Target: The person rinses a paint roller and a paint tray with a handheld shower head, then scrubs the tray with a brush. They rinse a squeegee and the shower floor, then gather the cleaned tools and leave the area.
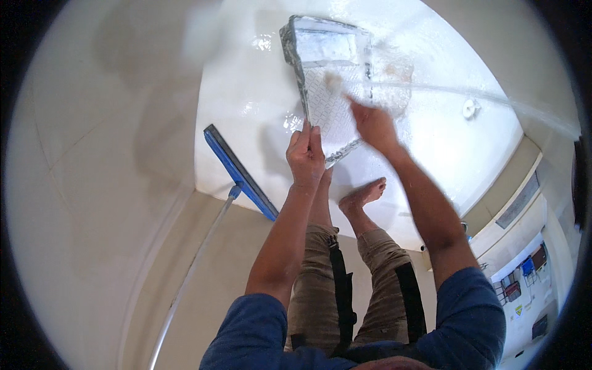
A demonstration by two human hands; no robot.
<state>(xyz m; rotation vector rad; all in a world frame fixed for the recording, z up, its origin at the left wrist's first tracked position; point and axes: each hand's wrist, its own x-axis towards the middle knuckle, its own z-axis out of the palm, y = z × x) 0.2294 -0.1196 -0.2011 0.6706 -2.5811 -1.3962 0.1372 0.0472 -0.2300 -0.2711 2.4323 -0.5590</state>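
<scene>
Two hands on paint tray (330,92): left hand (306,154) clamps its near edge. Right hand (373,123) blurred inside tray, grip unclear. Wet floor (246,105) open beyond grip; blue squeegee (239,172) left of it.

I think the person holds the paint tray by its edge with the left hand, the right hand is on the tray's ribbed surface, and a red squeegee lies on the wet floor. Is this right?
Not quite: the squeegee is blue, not red, as the head view shows. The rest holds: the left hand grips the paint tray by its edge, the right hand is on its ribbed surface, and the squeegee lies on the wet floor.
</scene>
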